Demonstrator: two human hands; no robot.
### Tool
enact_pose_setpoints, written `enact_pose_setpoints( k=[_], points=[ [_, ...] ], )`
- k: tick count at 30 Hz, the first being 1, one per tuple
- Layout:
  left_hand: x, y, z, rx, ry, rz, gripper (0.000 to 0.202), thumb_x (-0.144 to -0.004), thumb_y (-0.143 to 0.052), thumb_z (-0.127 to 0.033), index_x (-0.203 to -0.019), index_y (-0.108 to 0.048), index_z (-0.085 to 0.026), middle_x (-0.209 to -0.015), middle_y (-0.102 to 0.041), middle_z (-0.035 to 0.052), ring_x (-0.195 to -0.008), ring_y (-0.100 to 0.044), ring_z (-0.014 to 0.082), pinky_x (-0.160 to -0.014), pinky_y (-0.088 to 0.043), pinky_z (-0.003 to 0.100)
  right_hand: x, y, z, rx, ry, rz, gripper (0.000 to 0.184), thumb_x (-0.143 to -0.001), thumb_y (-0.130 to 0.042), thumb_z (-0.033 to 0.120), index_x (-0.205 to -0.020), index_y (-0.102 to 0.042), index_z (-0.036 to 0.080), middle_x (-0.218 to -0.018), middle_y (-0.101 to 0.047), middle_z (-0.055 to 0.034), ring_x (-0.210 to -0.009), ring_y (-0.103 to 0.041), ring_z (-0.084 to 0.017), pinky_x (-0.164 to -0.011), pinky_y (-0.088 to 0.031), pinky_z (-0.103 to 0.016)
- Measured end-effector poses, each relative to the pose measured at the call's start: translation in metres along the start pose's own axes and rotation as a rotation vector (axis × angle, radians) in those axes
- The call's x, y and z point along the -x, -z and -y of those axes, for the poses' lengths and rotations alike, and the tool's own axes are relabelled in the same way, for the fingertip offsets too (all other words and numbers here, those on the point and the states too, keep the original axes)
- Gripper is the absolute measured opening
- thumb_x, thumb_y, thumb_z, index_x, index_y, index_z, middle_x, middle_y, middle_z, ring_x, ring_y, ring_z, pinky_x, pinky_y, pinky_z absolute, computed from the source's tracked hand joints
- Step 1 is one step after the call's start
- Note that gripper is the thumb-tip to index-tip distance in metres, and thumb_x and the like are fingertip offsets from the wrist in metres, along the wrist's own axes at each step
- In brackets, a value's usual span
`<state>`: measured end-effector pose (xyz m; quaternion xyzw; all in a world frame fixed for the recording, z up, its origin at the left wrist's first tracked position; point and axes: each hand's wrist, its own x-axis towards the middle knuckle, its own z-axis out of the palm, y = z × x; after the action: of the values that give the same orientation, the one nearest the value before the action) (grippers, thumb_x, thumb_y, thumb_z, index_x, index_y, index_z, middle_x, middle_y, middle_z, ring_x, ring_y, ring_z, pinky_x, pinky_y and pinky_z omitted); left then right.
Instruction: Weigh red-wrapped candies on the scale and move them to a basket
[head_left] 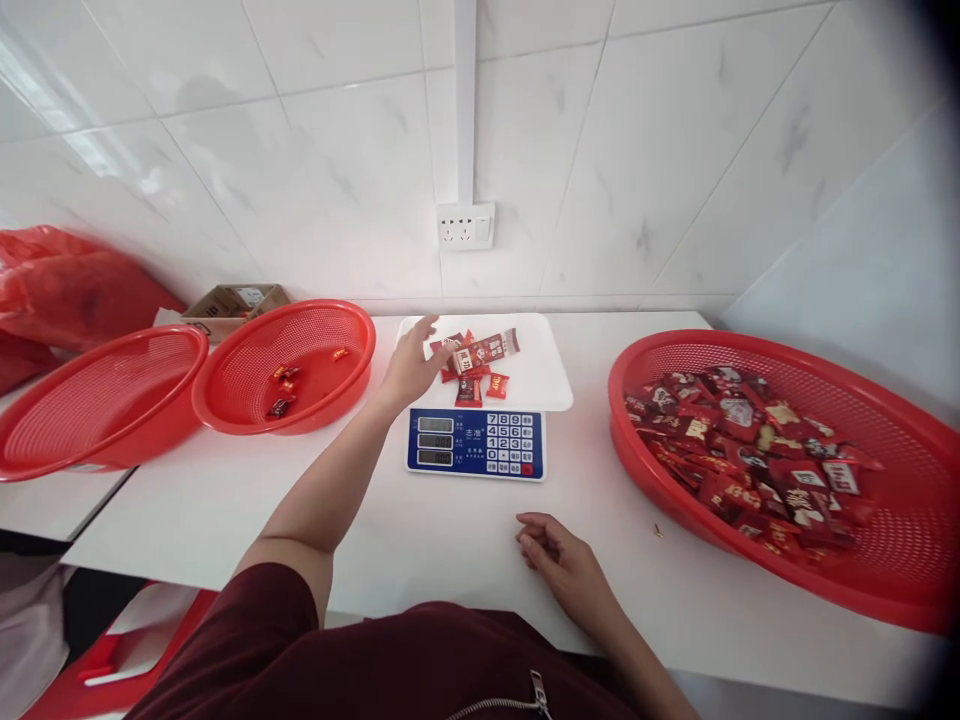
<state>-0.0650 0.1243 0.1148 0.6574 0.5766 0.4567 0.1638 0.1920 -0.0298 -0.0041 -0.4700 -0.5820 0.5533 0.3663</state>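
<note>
The fingers (425,325) of the left hand (411,365) are spread and laid at the left edge of a small heap of wrapped sweets (476,365). Nothing is seen to be pinched between them. The heap lies on the white tray (536,375) of a scale (477,443) in the middle of the bench (300,500).

The sweets are judged to be very light. Their glossy film wrappers are likely to be slippery and to crackle. They would best be taken by the crimped ends, or scooped several at a time under cupped fingers. The longer bar on top of the heap could be gripped across its middle.

At the far left a crumpled red plastic bag (67,295) is seen, soft and shiny. Beside it a round red basket (97,400) of stiff plastic mesh is set. A brown cardboard box (236,300) stands behind, against the tiled wall.

A second basket (315,340) of the same kind touches the first and holds only a few sweets (283,388). The scale follows, with a smooth rounded tray and a blue front panel of keys and displays. A white socket (466,226) is fixed to the wall above.

Nearer the body, the right hand (559,560) rests on the bare white bench. Its fingers (534,540) are loosely curled and nothing is held. At the far right a larger, shallow red mesh basket (900,520) is well filled with sweets (750,445) in red and dark wrappers.
</note>
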Motion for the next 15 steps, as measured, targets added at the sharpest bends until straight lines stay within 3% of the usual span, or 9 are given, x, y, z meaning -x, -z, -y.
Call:
enact_pose_setpoints(
  k=[3,6,10,13,15],
  points=[
    [0.009,0.004,0.0,-0.092,-0.083,-0.112,0.048,-0.083,-0.058,-0.035,-0.126,-0.044,-0.018,-0.121,-0.054,0.0148,-0.115,-0.047,0.0262,-0.095,-0.038,0.043,0.002,0.001,0.0,-0.004,-0.009,-0.003,0.02,-0.072,-0.06,0.043,-0.091,-0.064,0.05,-0.076,-0.066,0.0018,-0.065,-0.064,-0.029,-0.062,-0.056,-0.05],
    [0.036,0.008,-0.005,-0.009,-0.118,-0.151,0.052,-0.087,-0.053,-0.035,-0.133,-0.034,-0.021,-0.123,-0.052,0.0135,-0.116,-0.048,0.0236,-0.095,-0.04,0.041,0.002,0.001,0.001,-0.006,-0.016,-0.003,0.02,-0.072,-0.06,0.044,-0.091,-0.064,0.05,-0.075,-0.065,0.0022,-0.065,-0.063,-0.029,-0.062,-0.056,-0.05],
    [0.08,0.011,-0.006,0.052,-0.165,-0.289,0.059,-0.085,-0.054,-0.036,-0.136,-0.026,-0.024,-0.12,-0.052,0.0114,-0.11,-0.052,0.0216,-0.095,-0.042,0.04,0.002,0.002,-0.001,-0.006,-0.031,0.009,0.02,-0.073,-0.061,0.041,-0.09,-0.064,0.05,-0.078,-0.066,0.0016,-0.066,-0.063,-0.029,-0.063,-0.056,-0.05],
    [0.109,0.011,-0.002,0.103,-0.105,-0.378,0.05,-0.084,-0.056,-0.036,-0.129,-0.036,-0.024,-0.108,-0.057,0.0084,-0.098,-0.056,0.0195,-0.089,-0.044,0.037,0.002,0.002,-0.003,0.017,-0.04,0.012,0.021,-0.072,-0.062,0.04,-0.09,-0.065,0.05,-0.078,-0.067,0.0019,-0.067,-0.064,-0.03,-0.063,-0.056,-0.05],
    [0.127,0.008,0.001,0.103,-0.035,-0.317,0.033,-0.083,-0.057,-0.036,-0.112,-0.051,-0.022,-0.094,-0.06,0.0059,-0.087,-0.058,0.0182,-0.082,-0.046,0.034,0.002,0.002,-0.003,0.026,-0.046,0.008,0.023,-0.071,-0.062,0.038,-0.091,-0.065,0.05,-0.079,-0.067,0.0021,-0.068,-0.064,-0.03,-0.063,-0.056,-0.049]
  ],
)
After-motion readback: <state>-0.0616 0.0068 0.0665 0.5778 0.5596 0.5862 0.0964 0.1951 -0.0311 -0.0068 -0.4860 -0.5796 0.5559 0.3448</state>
